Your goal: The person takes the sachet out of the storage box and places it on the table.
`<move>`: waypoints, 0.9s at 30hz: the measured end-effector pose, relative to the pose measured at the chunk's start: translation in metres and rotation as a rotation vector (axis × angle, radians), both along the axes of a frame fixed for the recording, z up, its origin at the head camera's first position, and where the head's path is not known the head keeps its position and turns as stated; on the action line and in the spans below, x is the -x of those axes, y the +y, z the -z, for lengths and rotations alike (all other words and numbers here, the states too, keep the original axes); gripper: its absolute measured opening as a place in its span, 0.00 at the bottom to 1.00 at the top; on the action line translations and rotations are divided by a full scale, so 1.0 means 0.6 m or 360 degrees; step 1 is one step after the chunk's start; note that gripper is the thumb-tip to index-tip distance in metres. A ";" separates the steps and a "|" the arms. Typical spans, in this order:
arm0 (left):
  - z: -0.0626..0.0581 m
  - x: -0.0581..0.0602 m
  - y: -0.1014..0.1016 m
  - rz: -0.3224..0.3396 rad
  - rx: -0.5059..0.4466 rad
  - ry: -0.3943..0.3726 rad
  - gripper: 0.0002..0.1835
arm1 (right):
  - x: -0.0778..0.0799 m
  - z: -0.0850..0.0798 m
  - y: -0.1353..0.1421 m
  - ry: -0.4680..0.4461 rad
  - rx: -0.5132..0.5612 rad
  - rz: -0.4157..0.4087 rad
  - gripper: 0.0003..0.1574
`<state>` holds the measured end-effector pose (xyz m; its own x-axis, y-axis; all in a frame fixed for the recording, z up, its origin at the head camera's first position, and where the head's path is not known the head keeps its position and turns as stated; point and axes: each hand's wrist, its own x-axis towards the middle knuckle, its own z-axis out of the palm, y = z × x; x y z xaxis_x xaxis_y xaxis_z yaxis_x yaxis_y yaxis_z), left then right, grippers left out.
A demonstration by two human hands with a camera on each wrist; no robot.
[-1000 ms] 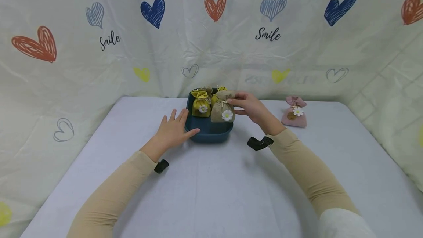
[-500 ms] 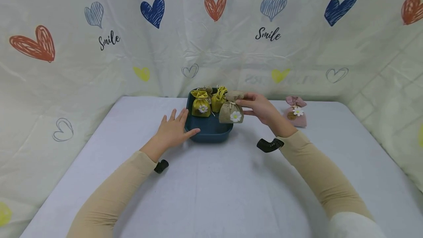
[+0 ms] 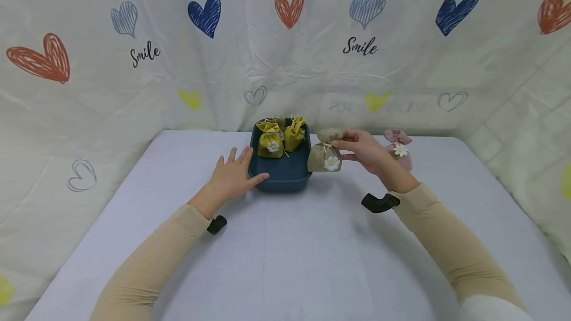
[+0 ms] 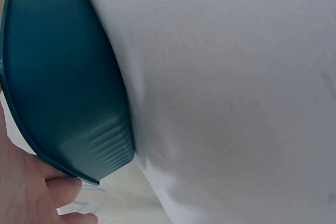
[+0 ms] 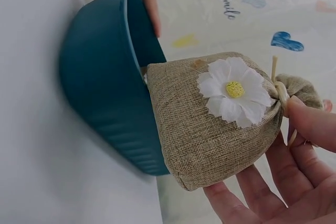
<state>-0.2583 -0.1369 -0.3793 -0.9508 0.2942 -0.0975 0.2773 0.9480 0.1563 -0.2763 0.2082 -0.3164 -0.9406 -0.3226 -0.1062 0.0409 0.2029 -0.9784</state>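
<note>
My right hand point(image 3: 363, 151) pinches the tied neck of a beige burlap sachet bag point(image 3: 324, 155) that bears a white flower. In the head view the sachet hangs just right of the dark teal basin point(image 3: 281, 186); in the right wrist view its burlap point(image 5: 184, 129) covers part of the basin's side point(image 5: 105, 72). My left hand point(image 3: 228, 176) lies with spread fingers along the basin's left rim. Inside the basin stand two yellow sachets, one with a flower point(image 3: 270, 141) and one to its right point(image 3: 294, 135). A brownish sachet point(image 3: 279, 122) is partly hidden behind them.
A pink sachet bag point(image 3: 403, 158) with a white flower stands at the back right, partly covered by my right hand and wrist. White cloth point(image 3: 285, 251) covers the table. Behind it hangs a white sheet point(image 3: 312, 78) printed with hearts.
My right hand has carried the beige sachet rightward from over the basin to beside it, slightly lower. More of the right yellow sachet now shows. The left hand has stayed on the rim.
</note>
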 end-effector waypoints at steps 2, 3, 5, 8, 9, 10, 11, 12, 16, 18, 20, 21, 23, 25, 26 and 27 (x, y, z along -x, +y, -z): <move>0.000 0.000 0.000 0.0001 -0.0002 0.0003 0.54 | -0.004 0.002 0.007 0.0011 0.0007 -0.0004 0.18; 0.000 0.000 0.000 0.0001 -0.0003 0.0004 0.54 | -0.006 0.003 0.012 0.0017 0.0011 -0.0005 0.17; -0.001 -0.001 0.000 0.0001 -0.0005 0.0008 0.54 | -0.010 0.005 0.020 0.0029 0.0026 -0.0007 0.15; -0.002 -0.002 0.000 -0.0002 -0.0009 0.0015 0.54 | -0.014 0.009 0.033 0.0046 0.0054 0.0000 0.09; -0.002 -0.002 0.000 -0.0003 -0.0012 0.0017 0.54 | -0.015 0.010 0.038 0.0051 0.0061 -0.0001 0.07; -0.002 -0.002 0.000 -0.0004 -0.0014 0.0020 0.54 | -0.016 0.012 0.043 0.0056 0.0073 0.0001 0.06; -0.002 -0.002 0.000 -0.0004 -0.0017 0.0021 0.54 | -0.016 0.013 0.047 0.0061 0.0084 0.0000 0.07; -0.002 -0.002 0.000 -0.0004 -0.0018 0.0024 0.54 | -0.017 0.015 0.052 0.0061 0.0098 0.0003 0.08; -0.002 -0.002 0.001 -0.0001 -0.0019 0.0031 0.54 | -0.019 0.022 0.070 0.0063 0.0126 0.0003 0.12; -0.001 -0.002 0.001 -0.0001 -0.0025 0.0032 0.54 | -0.020 0.025 0.079 0.0063 0.0111 0.0009 0.11; -0.001 -0.002 0.000 0.0000 -0.0029 0.0034 0.54 | -0.021 0.028 0.088 0.0068 0.0086 0.0024 0.10; -0.001 -0.002 0.000 0.0001 -0.0031 0.0036 0.54 | -0.022 0.029 0.093 0.0070 0.0071 0.0033 0.09; 0.000 -0.002 0.000 0.0002 -0.0030 0.0036 0.54 | -0.023 0.031 0.102 0.0069 0.0051 0.0055 0.08; 0.001 -0.001 -0.001 0.0006 -0.0024 0.0039 0.54 | -0.024 0.032 0.111 0.0062 0.0062 0.0078 0.08; 0.002 0.000 -0.001 0.0007 -0.0021 0.0041 0.54 | -0.026 0.033 0.116 0.0058 0.0076 0.0088 0.08; 0.003 0.000 -0.001 0.0009 -0.0019 0.0043 0.54 | -0.027 0.033 0.121 0.0052 0.0099 0.0098 0.08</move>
<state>-0.2586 -0.1375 -0.3808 -0.9514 0.3005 -0.0681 0.2869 0.9446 0.1597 -0.2601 0.2807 -0.3363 -0.9615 -0.2689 -0.0568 0.0194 0.1395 -0.9900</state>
